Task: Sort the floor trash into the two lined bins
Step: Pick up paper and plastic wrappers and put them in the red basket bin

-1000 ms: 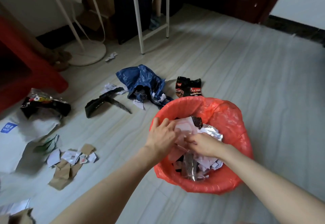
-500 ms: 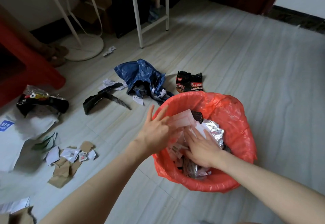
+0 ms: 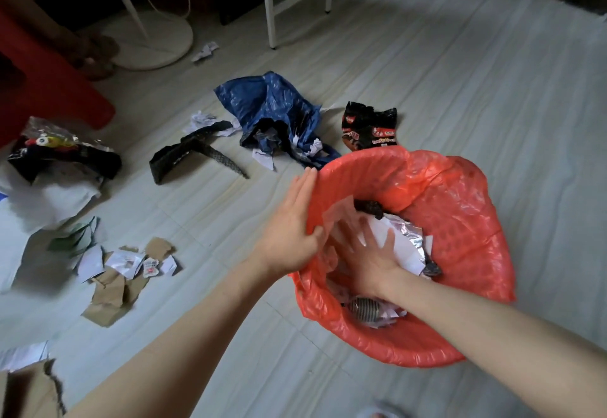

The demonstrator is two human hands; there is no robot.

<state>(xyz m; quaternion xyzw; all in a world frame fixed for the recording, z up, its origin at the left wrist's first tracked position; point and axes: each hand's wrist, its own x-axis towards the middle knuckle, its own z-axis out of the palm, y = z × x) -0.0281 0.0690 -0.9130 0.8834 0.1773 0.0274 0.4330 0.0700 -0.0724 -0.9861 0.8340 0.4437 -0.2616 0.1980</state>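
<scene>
A bin with a red liner (image 3: pixel 466 253) stands on the floor at the right, holding white paper, foil and dark wrappers. My right hand (image 3: pixel 364 253) is inside it, fingers spread flat, pressing down on the white paper (image 3: pixel 391 237). My left hand (image 3: pixel 292 224) is open with straight fingers, resting against the bin's left rim. On the floor lie a blue plastic bag (image 3: pixel 272 109), a black snack wrapper (image 3: pixel 369 127), a black torn piece (image 3: pixel 187 151), and torn cardboard and paper scraps (image 3: pixel 128 270).
A pile of white paper and a dark package (image 3: pixel 59 155) lies at the left. A red stool (image 3: pixel 49 79), a round white fan base (image 3: pixel 157 40) and white rack legs (image 3: pixel 269 4) stand at the back. A crumpled paper (image 3: pixel 205 51) lies near the base.
My right hand has spread flat and pushed deeper onto the paper in the bin. My left hand let go of the paper and moved to the bin's left rim.
</scene>
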